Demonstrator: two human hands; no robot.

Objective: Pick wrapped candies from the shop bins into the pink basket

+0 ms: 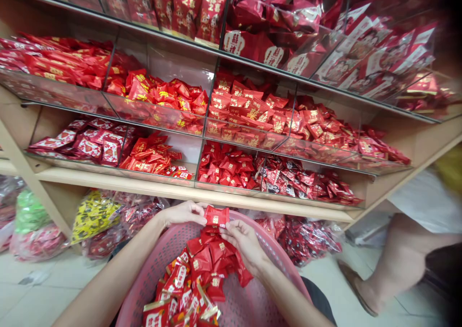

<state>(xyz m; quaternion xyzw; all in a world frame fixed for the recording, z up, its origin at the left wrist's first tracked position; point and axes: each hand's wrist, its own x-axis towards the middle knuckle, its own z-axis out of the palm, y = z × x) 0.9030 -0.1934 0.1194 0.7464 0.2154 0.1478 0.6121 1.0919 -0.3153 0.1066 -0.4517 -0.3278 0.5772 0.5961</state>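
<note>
A small red packet with gold print (216, 217) is held between my two hands above the far side of a pink perforated basket (285, 264). My left hand (186, 215) pinches its left edge with the fingertips. My right hand (242, 242) grips its lower right corner between thumb and fingers. Under the packet, more red packets (202, 264) are heaped in the basket, with red and gold ones (176, 281) towards the near left. Bare basket floor shows at the right.
Wooden shelves (144, 185) with clear dividers hold red packets just beyond the basket. Below stand bags of yellow packets (94, 215) and red packets (306, 240). At the right is a person's leg (400, 259) with a brown sandal (355, 286).
</note>
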